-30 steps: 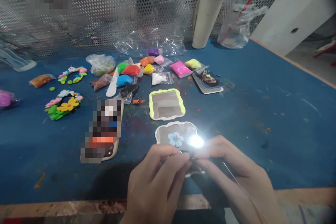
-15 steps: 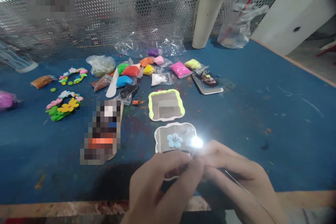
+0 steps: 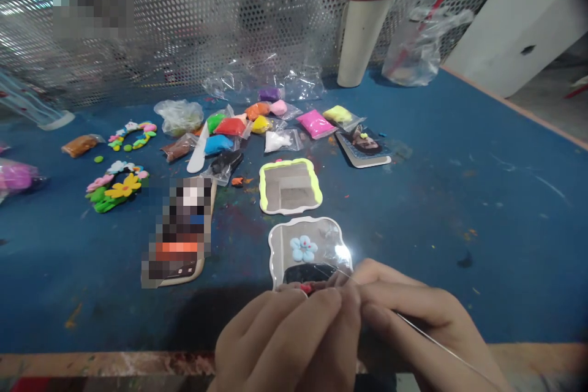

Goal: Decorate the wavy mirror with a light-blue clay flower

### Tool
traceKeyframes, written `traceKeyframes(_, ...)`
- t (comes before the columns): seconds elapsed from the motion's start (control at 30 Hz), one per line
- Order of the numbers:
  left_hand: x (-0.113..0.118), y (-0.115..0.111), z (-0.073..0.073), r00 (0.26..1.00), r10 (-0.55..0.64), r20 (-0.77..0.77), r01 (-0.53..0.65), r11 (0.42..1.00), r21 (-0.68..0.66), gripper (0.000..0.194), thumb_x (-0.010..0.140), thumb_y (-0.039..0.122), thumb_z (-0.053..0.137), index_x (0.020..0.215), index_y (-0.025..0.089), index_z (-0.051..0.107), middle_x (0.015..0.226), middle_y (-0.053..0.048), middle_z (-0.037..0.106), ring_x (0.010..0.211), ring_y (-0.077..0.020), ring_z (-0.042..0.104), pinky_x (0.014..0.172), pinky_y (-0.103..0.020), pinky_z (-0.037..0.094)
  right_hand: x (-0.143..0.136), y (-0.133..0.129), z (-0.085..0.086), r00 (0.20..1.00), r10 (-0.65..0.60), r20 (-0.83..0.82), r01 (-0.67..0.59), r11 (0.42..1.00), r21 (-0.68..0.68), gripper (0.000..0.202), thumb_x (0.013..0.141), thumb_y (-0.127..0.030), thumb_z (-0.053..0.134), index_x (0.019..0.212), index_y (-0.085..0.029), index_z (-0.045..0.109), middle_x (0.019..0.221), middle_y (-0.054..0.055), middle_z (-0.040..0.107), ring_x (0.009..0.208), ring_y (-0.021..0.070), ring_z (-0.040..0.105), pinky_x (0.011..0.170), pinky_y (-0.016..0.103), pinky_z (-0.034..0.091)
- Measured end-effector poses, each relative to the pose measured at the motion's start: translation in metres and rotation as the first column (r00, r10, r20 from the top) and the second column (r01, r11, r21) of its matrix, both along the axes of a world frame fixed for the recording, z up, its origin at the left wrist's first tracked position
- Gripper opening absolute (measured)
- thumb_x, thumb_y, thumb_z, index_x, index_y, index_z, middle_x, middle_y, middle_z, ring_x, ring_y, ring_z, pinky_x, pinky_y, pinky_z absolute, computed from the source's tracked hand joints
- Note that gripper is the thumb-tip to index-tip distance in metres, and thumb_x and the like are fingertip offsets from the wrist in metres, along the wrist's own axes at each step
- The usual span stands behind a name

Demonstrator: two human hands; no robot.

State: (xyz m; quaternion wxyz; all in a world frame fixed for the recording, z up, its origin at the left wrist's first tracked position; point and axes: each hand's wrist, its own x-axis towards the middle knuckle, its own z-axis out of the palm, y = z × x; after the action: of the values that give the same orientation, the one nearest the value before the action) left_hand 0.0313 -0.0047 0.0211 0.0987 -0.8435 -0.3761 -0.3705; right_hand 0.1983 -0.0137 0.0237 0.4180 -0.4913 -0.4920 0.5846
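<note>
At the front of the table my left hand (image 3: 289,340) is closed, its thumb and fingertips pinched together; what they hold is hidden. My right hand (image 3: 408,312) meets it at the fingertips, closed around a thin metal needle-like rod (image 3: 436,343) that slants back across the palm. Just beyond both hands lies a white-framed mirror (image 3: 272,251) with a pale blue clay flower (image 3: 303,249) on its glass. A small red spot shows in the glass beside the left fingertips, perhaps a reflection. Behind it rests a second mirror (image 3: 289,187) edged with yellow-green clay.
A phone (image 3: 184,233) lies left of the mirrors, near two clay-flower rings (image 3: 117,187). Several bags of coloured clay (image 3: 232,127) and a white spatula (image 3: 198,150) are further back. A tumbler (image 3: 367,30) stands by the perforated metal screen (image 3: 184,24); a decorated card-like piece (image 3: 365,144) lies right.
Both hands have shifted slightly down toward me, still together, and the fingers have turned. More of the flower mirror's glass shows, with a dark reflection and the red spot in it.
</note>
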Motion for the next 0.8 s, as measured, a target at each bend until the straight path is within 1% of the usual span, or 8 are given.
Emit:
traceKeyframes(0.13, 0.002, 0.003, -0.006, 0.998, 0.049, -0.051, -0.041, 0.990, 0.137, 0.025, 0.092, 0.013, 0.050, 0.100, 0.024, 0.072, 0.079, 0.002, 0.073, 0.063, -0.0110, 0.070, 0.064, -0.019, 0.060, 0.001, 0.003, 0.001, 0.996, 0.024, 0.081, -0.028, 0.998, 0.052, 0.024, 0.090, -0.031, 0.052, 0.089, -0.032, 0.075, 0.082, 0.000, 0.067, 0.074, 0.0141, 0.063, 0.067, 0.023, 0.052)
traceKeyframes(0.23, 0.002, 0.002, -0.010, 0.996, 0.068, -0.056, -0.060, 0.988, 0.140, 0.028, 0.093, 0.013, 0.047, 0.103, 0.024, 0.071, 0.081, 0.001, 0.073, 0.064, -0.0121, 0.070, 0.063, -0.021, 0.060, 0.000, 0.006, 0.001, 0.992, 0.029, 0.122, -0.042, 0.993, 0.109, 0.024, 0.091, -0.028, 0.051, 0.097, -0.032, 0.073, 0.084, 0.000, 0.068, 0.077, 0.0145, 0.064, 0.069, 0.023, 0.052)
traceKeyframes(0.3, 0.001, 0.003, -0.012, 0.999, 0.039, -0.032, -0.034, 0.991, 0.128, 0.028, 0.092, 0.012, 0.048, 0.102, 0.024, 0.071, 0.082, 0.000, 0.073, 0.063, -0.0128, 0.070, 0.059, -0.021, 0.060, -0.001, 0.007, 0.000, 0.992, 0.018, 0.124, -0.035, 0.990, 0.135, 0.024, 0.090, -0.027, 0.052, 0.100, -0.033, 0.072, 0.086, -0.001, 0.069, 0.080, 0.0145, 0.065, 0.070, 0.022, 0.053)
traceKeyframes(0.47, 0.000, 0.004, -0.010, 0.999, 0.002, 0.037, -0.003, 1.000, 0.031, 0.027, 0.088, 0.013, 0.055, 0.104, 0.027, 0.070, 0.082, 0.000, 0.072, 0.064, -0.0141, 0.070, 0.057, -0.022, 0.059, -0.003, 0.007, -0.004, 0.995, -0.014, 0.096, 0.001, 0.992, 0.129, 0.024, 0.090, -0.027, 0.053, 0.103, -0.036, 0.071, 0.094, -0.001, 0.070, 0.091, 0.0151, 0.065, 0.074, 0.022, 0.054)
traceKeyframes(0.57, 0.001, 0.002, -0.005, 0.992, 0.103, 0.080, -0.101, 0.995, -0.027, 0.024, 0.086, 0.012, 0.058, 0.101, 0.026, 0.070, 0.085, 0.001, 0.071, 0.069, -0.0131, 0.069, 0.063, -0.022, 0.059, -0.003, 0.006, -0.006, 0.994, -0.028, 0.109, 0.014, 0.991, 0.130, 0.023, 0.091, -0.028, 0.052, 0.103, -0.036, 0.070, 0.093, -0.002, 0.069, 0.091, 0.0143, 0.065, 0.075, 0.021, 0.054)
traceKeyframes(0.63, 0.001, 0.001, -0.002, 0.983, 0.142, 0.113, -0.132, 0.988, -0.085, 0.022, 0.083, 0.011, 0.062, 0.098, 0.026, 0.069, 0.087, 0.002, 0.068, 0.071, -0.0119, 0.068, 0.068, -0.022, 0.058, -0.003, 0.007, -0.006, 0.987, -0.089, 0.133, 0.067, 0.986, 0.155, 0.022, 0.091, -0.028, 0.052, 0.102, -0.036, 0.070, 0.092, -0.002, 0.068, 0.089, 0.0137, 0.065, 0.074, 0.020, 0.053)
traceKeyframes(0.73, 0.003, 0.003, -0.001, 0.964, 0.139, 0.225, -0.095, 0.976, -0.196, 0.019, 0.080, 0.009, 0.065, 0.092, 0.024, 0.068, 0.089, 0.002, 0.064, 0.071, -0.0103, 0.064, 0.067, -0.022, 0.056, -0.003, 0.007, -0.008, 0.965, -0.195, 0.178, 0.155, 0.964, 0.215, 0.021, 0.092, -0.029, 0.050, 0.098, -0.034, 0.070, 0.089, -0.002, 0.067, 0.082, 0.0128, 0.064, 0.071, 0.019, 0.053)
traceKeyframes(0.8, 0.004, 0.006, -0.002, 0.920, 0.163, 0.356, -0.064, 0.959, -0.275, 0.018, 0.080, 0.006, 0.064, 0.086, 0.023, 0.067, 0.089, 0.002, 0.062, 0.069, -0.0093, 0.062, 0.062, -0.021, 0.055, -0.004, 0.007, -0.010, 0.954, -0.229, 0.195, 0.179, 0.953, 0.246, 0.023, 0.092, -0.030, 0.048, 0.099, -0.034, 0.070, 0.088, -0.002, 0.067, 0.080, 0.0127, 0.063, 0.068, 0.019, 0.053)
